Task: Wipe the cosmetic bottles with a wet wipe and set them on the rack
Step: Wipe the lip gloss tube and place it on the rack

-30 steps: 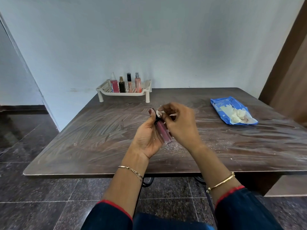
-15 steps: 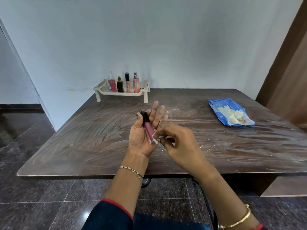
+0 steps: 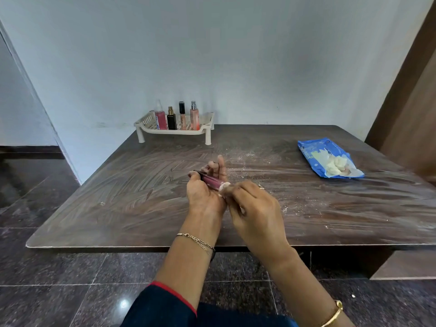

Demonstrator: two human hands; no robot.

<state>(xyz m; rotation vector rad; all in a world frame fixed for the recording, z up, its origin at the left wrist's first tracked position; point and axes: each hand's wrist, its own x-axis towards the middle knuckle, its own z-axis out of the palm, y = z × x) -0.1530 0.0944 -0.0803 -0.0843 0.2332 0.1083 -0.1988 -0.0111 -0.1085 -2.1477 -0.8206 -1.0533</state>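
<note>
My left hand (image 3: 204,194) holds a slim pink cosmetic tube with a black cap (image 3: 210,180), lying tilted across its palm above the table's middle. My right hand (image 3: 253,208) pinches a small white wet wipe (image 3: 224,187) against the tube's lower end. A white perforated rack (image 3: 205,128) stands at the table's far left edge by the wall. On it stand several bottles: a red one (image 3: 161,119), a black one (image 3: 171,120), a thin tube with a black cap (image 3: 182,115) and a peach spray bottle (image 3: 194,117).
A blue wet-wipe pack (image 3: 313,152) lies open at the far right of the dark wooden table (image 3: 132,201), with crumpled wipes (image 3: 336,162) spilling out. White crumbs dot the tabletop near my hands. A brown door stands to the right, dark tiled floor below.
The wipe has gone from the tube's cap end down to its bottom end. My left hand has tilted the tube more to the side, its fingers curling around it.
</note>
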